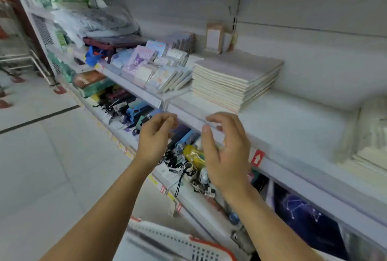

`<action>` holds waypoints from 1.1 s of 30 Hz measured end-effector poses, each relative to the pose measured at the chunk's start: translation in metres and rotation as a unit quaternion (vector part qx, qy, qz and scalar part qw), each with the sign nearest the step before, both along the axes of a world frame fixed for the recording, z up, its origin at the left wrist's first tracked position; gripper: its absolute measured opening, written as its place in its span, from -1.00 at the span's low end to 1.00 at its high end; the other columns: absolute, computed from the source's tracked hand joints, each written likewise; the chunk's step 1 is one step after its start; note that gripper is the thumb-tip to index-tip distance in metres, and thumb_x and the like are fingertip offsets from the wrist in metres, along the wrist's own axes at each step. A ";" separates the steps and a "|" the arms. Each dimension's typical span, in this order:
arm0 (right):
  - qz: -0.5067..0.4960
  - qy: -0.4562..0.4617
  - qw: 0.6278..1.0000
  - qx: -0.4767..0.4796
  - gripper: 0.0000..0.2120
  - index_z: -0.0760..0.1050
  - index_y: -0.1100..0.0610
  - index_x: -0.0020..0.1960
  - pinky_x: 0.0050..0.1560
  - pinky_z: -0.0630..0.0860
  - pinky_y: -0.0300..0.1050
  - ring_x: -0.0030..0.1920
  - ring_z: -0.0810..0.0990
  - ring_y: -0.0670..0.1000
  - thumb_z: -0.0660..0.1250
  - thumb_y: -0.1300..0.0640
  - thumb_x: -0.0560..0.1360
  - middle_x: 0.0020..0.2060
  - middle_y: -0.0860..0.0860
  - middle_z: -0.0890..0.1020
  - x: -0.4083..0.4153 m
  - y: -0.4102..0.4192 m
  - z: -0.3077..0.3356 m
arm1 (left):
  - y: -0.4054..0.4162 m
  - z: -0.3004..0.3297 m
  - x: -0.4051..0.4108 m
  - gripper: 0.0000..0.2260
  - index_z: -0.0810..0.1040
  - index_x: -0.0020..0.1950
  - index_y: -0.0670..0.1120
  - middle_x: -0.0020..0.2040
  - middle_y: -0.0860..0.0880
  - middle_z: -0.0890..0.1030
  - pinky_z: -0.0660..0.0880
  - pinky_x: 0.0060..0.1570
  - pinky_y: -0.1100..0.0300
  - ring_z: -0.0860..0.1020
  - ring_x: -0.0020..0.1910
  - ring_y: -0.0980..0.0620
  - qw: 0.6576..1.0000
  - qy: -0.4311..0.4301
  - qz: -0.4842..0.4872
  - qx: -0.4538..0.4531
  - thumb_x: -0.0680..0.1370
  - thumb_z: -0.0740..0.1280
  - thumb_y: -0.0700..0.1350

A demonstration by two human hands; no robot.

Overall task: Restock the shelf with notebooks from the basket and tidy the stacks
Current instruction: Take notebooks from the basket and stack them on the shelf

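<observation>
A stack of several pale grey notebooks (236, 78) lies flat on the white shelf (282, 122), slightly fanned at its front corner. My left hand (154, 139) and my right hand (225, 151) hover side by side below the shelf's front edge, apart from the stack, fingers loosely curled, holding nothing. A white basket with an orange rim (178, 244) sits low at the bottom edge, under my forearms; its contents are blurred. Another pale stack (370, 154) shows at the far right of the shelf.
Small character notebooks (150, 70) lean in rows left of the grey stack. A brown-edged card stand (214, 37) stands behind it. The lower shelf holds umbrellas and lanyards (184, 156). A tiled aisle floor (41, 156) opens to the left.
</observation>
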State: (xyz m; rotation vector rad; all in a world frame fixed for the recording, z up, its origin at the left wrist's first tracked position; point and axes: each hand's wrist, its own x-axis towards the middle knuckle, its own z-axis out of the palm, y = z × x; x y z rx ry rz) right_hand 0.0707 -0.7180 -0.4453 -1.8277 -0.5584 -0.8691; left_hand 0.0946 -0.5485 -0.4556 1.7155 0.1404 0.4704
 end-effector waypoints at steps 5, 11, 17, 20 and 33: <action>0.216 0.493 0.808 -0.240 -0.69 0.58 0.00 0.21 0.11 0.51 -0.10 0.13 0.61 -0.03 0.44 0.01 0.48 0.13 -0.01 0.65 -0.082 0.061 -0.195 | 0.070 -0.168 -0.147 -0.91 0.61 -0.12 -0.13 -0.17 -0.06 0.66 0.46 -0.16 0.15 0.63 -0.09 -0.09 0.948 0.291 0.120 0.039 0.56 0.33 -0.20; 0.174 0.595 0.682 -0.388 0.06 0.17 0.10 0.54 0.33 0.42 -0.01 0.44 0.31 0.12 0.58 -0.18 0.19 0.47 0.09 0.27 -0.130 0.060 -0.312 | 0.102 -0.250 -0.249 -0.81 0.55 -0.14 -0.13 -0.19 -0.08 0.55 0.48 -0.24 0.08 0.56 -0.17 -0.13 0.840 0.498 0.214 -0.029 0.38 0.39 -0.03; 0.158 0.556 0.692 -0.432 0.10 0.13 0.04 0.55 0.37 0.39 0.01 0.46 0.28 0.11 0.62 -0.19 0.18 0.45 0.05 0.21 -0.133 0.065 -0.331 | 0.085 -0.284 -0.271 -0.31 0.24 0.41 -0.29 0.29 -0.23 0.46 0.54 0.05 0.00 0.51 0.20 -0.26 0.754 0.498 0.352 -0.244 0.39 0.49 -0.16; 0.145 0.555 0.698 -0.428 0.00 0.18 0.07 0.54 0.41 0.35 -0.01 0.46 0.28 0.12 0.60 -0.13 0.26 0.46 0.07 0.22 -0.132 0.063 -0.333 | 0.080 -0.286 -0.276 -0.64 0.50 0.18 -0.29 0.20 -0.28 0.58 0.56 0.01 0.03 0.60 0.06 -0.18 0.753 0.470 0.338 -0.313 0.43 0.47 -0.25; 0.154 0.660 0.661 -0.321 -0.22 0.43 -0.03 0.41 0.24 0.51 -0.01 0.30 0.51 0.07 0.50 -0.31 0.27 0.35 0.02 0.50 -0.119 0.051 -0.343 | 0.020 -0.273 -0.269 -0.85 0.59 0.11 -0.17 0.01 -0.10 0.68 0.60 -0.16 0.12 0.65 -0.09 -0.02 0.871 0.379 0.153 -0.272 0.56 0.37 -0.19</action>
